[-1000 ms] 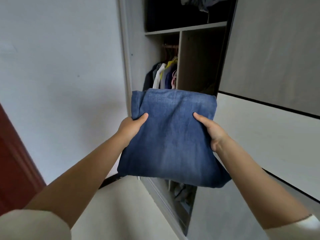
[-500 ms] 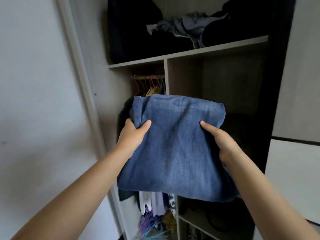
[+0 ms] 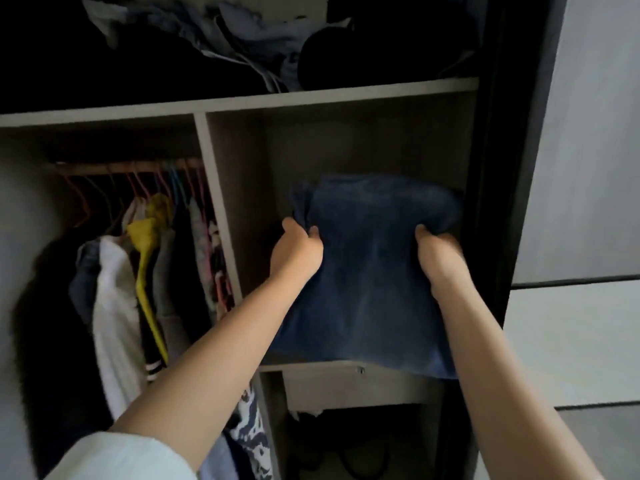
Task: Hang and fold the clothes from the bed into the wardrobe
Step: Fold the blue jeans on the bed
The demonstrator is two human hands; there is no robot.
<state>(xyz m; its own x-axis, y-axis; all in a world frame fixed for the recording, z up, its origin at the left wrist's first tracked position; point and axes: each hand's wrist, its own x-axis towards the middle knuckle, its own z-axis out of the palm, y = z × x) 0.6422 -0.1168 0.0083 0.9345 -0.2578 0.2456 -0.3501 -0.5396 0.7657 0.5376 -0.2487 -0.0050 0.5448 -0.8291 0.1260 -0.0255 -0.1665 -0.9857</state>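
A folded pair of blue jeans (image 3: pixel 367 278) lies partly inside the wardrobe's middle right compartment (image 3: pixel 346 143), its near end overhanging the shelf edge (image 3: pixel 311 367). My left hand (image 3: pixel 294 254) grips the jeans' left side, thumb on top. On the right side my right hand (image 3: pixel 440 258) holds the denim with its fingers curled round the edge. Both arms reach forward into the compartment.
Several garments on coloured hangers hang from the rail (image 3: pixel 131 168) in the left section, a yellow one (image 3: pixel 149 271) among them. Crumpled clothes (image 3: pixel 242 39) fill the top shelf. A dark sliding door frame (image 3: pixel 498 202) bounds the compartment on the right.
I have stepped closer to the wardrobe. Both hands have pushed the folded jeans forward and to the right, from in front of the divider into the right compartment, onto its shelf.
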